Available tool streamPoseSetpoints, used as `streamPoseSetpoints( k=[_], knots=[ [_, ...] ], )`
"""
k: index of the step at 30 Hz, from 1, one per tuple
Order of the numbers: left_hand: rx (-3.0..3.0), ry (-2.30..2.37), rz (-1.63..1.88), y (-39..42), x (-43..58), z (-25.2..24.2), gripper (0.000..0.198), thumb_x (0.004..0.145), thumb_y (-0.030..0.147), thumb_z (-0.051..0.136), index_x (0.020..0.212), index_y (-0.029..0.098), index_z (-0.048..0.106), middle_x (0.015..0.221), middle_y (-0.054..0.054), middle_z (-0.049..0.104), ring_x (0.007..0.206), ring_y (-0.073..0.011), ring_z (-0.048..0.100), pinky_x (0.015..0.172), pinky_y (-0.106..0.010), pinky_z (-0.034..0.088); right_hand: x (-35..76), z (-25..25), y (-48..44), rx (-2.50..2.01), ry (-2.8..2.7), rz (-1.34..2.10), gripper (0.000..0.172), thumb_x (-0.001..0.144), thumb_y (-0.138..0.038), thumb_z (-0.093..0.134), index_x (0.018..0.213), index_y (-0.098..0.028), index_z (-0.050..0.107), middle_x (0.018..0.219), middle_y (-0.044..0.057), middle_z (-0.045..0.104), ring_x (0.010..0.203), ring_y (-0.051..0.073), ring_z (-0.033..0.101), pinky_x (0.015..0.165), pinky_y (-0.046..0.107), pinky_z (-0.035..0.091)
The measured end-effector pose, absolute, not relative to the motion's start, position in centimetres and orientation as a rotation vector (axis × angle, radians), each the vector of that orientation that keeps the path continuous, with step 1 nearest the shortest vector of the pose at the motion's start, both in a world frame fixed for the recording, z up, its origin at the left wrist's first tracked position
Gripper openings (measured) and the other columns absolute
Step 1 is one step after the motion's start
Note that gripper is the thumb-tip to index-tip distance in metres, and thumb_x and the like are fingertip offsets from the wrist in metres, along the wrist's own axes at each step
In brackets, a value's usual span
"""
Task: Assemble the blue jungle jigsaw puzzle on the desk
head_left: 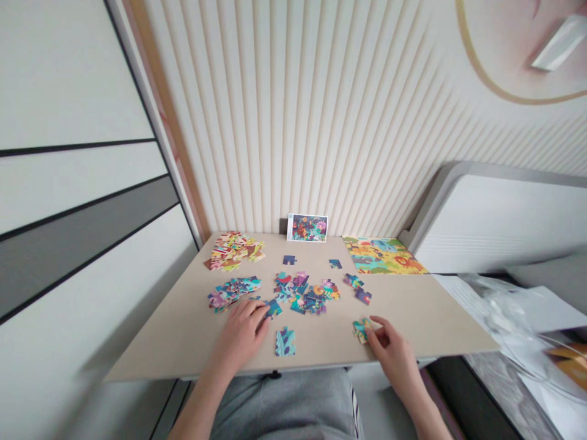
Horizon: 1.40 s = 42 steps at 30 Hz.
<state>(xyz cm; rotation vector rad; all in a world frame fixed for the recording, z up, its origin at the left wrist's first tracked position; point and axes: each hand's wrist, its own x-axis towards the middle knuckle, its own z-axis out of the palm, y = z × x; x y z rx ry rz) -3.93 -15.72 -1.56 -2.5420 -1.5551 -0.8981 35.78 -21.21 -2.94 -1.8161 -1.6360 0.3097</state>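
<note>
Left hand (241, 335) lies palm down over the worktop (192, 342), fingers together, tips at a blue jigsaw piece (274, 308); whether it holds that piece cannot be told. Right hand (391, 357) has thumb and fingers together on a teal-and-yellow jigsaw piece (361, 330), near the front of the worktop. Pieces judged thin printed card: light, stiff, best taken by the edges between fingertips, liable to slide on the smooth board. Nearby: a teal leaf-patterned piece (285, 342) lying alone between the hands, a mixed central cluster of pieces (302, 293), a blue-pink heap (233, 292), a warm-coloured heap (233, 250). Far edge: an assembled yellow-green animal picture (383, 255) and a small upright picture card (307, 227); square code mark on it, no writing legible.
</note>
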Motion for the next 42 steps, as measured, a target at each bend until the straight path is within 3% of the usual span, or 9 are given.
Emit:
streamPoseSetpoints(
  k=[5, 9, 14, 20, 25, 32, 37, 42],
  knots=[
    [-2.544, -1.522, -0.886, -15.4, -4.2, -2.1, 0.026, 0.096, 0.028, 0.055, 0.116, 0.028, 0.071, 0.115, -0.007, 0.068, 0.109, -0.0282, 0.062, 0.100, -0.047, 0.049, 35.1, -3.7, -22.6, -1.881, -1.728, 0.108, 0.039, 0.095, -0.052, 0.051, 0.119, -0.025, 0.068, 0.067, 0.001, 0.062, 0.068, 0.023, 0.064, 0.069, 0.034, 0.048],
    [-2.550, -1.515, -0.887, -15.2, -4.3, -2.5, 0.027, 0.096, 0.030, 0.055, 0.119, 0.028, 0.070, 0.117, -0.007, 0.068, 0.110, -0.0280, 0.062, 0.099, -0.046, 0.050, 35.0, -3.0, -22.1, -1.899, -1.811, 0.065, 0.048, 0.095, -0.054, 0.052, 0.133, -0.025, 0.060, 0.069, 0.001, 0.062, 0.070, 0.025, 0.065, 0.069, 0.034, 0.048],
    [-2.546, -1.511, -0.877, -15.1, -4.3, -2.7, 0.028, 0.096, 0.032, 0.054, 0.119, 0.027, 0.070, 0.116, -0.007, 0.068, 0.111, -0.0280, 0.062, 0.098, -0.047, 0.051, 36.1, -1.8, -19.8, -1.902, -1.868, 0.039, 0.043, 0.097, -0.053, 0.051, 0.126, -0.025, 0.065, 0.080, 0.005, 0.066, 0.081, 0.025, 0.066, 0.077, 0.036, 0.048],
    [-2.557, -1.520, -0.892, -15.1, -4.4, -2.6, 0.028, 0.096, 0.030, 0.055, 0.119, 0.027, 0.070, 0.116, -0.007, 0.067, 0.110, -0.0275, 0.062, 0.098, -0.046, 0.051, 38.3, -1.0, -14.8, -1.969, -1.873, -0.033, 0.042, 0.093, -0.051, 0.057, 0.124, -0.024, 0.068, 0.110, 0.013, 0.068, 0.103, 0.030, 0.063, 0.091, 0.039, 0.045],
    [-2.553, -1.521, -0.921, -15.2, -4.3, -2.6, 0.028, 0.096, 0.030, 0.055, 0.119, 0.028, 0.070, 0.115, -0.007, 0.068, 0.108, -0.0270, 0.062, 0.096, -0.046, 0.052, 38.8, -1.8, -12.9, -1.941, -1.877, 0.151, 0.029, 0.090, -0.046, 0.061, 0.105, -0.025, 0.074, 0.109, 0.011, 0.068, 0.103, 0.029, 0.064, 0.090, 0.037, 0.045],
    [-2.559, -1.532, -0.882, -15.2, -4.3, -2.6, 0.028, 0.097, 0.029, 0.054, 0.120, 0.027, 0.070, 0.116, -0.007, 0.068, 0.110, -0.0274, 0.062, 0.098, -0.047, 0.051, 38.8, -1.8, -11.7, -1.899, -1.898, 0.276, 0.026, 0.083, -0.041, 0.065, 0.098, -0.022, 0.073, 0.104, 0.010, 0.070, 0.094, 0.027, 0.066, 0.083, 0.035, 0.047],
    [-2.570, -1.537, -0.863, -15.4, -4.3, -2.4, 0.028, 0.098, 0.029, 0.052, 0.120, 0.027, 0.069, 0.118, -0.007, 0.067, 0.111, -0.0268, 0.061, 0.098, -0.047, 0.051, 37.9, -1.7, -11.0, -1.867, -1.881, 0.258, 0.047, 0.087, -0.049, 0.061, 0.123, -0.021, 0.069, 0.103, 0.010, 0.070, 0.095, 0.026, 0.066, 0.084, 0.035, 0.047],
    [-2.570, -1.548, -0.845, -15.5, -4.2, -2.3, 0.028, 0.099, 0.028, 0.051, 0.121, 0.026, 0.068, 0.118, -0.007, 0.066, 0.111, -0.0265, 0.060, 0.098, -0.047, 0.051, 37.2, -2.1, -10.6, -1.886, -1.906, 0.258, 0.043, 0.085, -0.050, 0.063, 0.116, -0.021, 0.073, 0.107, 0.011, 0.070, 0.099, 0.027, 0.065, 0.087, 0.035, 0.047]
  ],
)
